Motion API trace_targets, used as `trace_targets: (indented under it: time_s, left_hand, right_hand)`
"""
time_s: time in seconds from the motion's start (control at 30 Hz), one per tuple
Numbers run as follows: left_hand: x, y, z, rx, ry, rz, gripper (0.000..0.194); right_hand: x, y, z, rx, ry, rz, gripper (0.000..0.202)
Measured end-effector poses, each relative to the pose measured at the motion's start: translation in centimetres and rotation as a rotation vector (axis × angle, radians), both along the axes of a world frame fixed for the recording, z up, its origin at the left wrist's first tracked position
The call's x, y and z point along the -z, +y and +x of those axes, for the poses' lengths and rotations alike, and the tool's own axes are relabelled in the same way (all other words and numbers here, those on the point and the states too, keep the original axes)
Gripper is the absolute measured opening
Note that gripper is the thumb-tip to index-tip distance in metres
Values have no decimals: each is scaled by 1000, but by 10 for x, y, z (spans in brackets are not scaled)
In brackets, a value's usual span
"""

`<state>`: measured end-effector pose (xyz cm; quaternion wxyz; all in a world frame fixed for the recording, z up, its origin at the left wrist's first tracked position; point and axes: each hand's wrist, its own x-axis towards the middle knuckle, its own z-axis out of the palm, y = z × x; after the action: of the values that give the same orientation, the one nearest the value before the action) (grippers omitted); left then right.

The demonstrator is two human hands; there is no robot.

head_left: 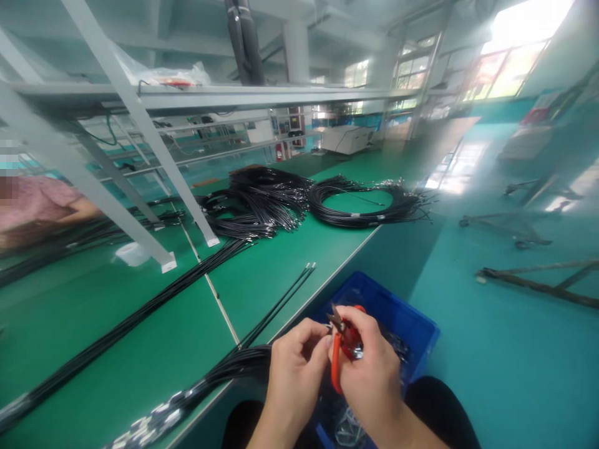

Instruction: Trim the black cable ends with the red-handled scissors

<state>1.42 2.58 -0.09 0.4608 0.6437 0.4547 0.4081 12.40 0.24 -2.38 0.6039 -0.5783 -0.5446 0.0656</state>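
My right hand [372, 362] is wrapped around red-handled scissors [336, 365], with the short pointed blades upward and parted. Close beside the blades, my left hand [297, 358] pinches the end of a black cable [329, 328] between thumb and fingers; only a small dark and whitish tip shows. Behind my left hand a thick bundle of black cables [238, 363] hangs over the table edge, its near part wrapped in shiny clear plastic. Two separate cables with pale tips [299, 279] lie on the green table [262, 274]. Both hands are above a blue bin [412, 318].
Coiled black cables [360, 218] and a heaped pile [266, 199] lie farther along the table. A long straight bundle [154, 299] runs across it at left. White shelf posts [163, 137] rise from the tabletop. Another person's sleeve [42, 206] shows across the table.
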Motion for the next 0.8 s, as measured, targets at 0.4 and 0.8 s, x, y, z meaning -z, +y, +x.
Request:
trace_targets:
  time_s: [0.4,0.8]
  left_hand:
    - [1,14,-9,-96,-291,-99,6]
    - [10,7,-10,-107,-128,5,5]
  right_hand:
    - [-9,-23,0,-375,662,-437,31]
    - [-9,-15,-2,-631,939,-765,32]
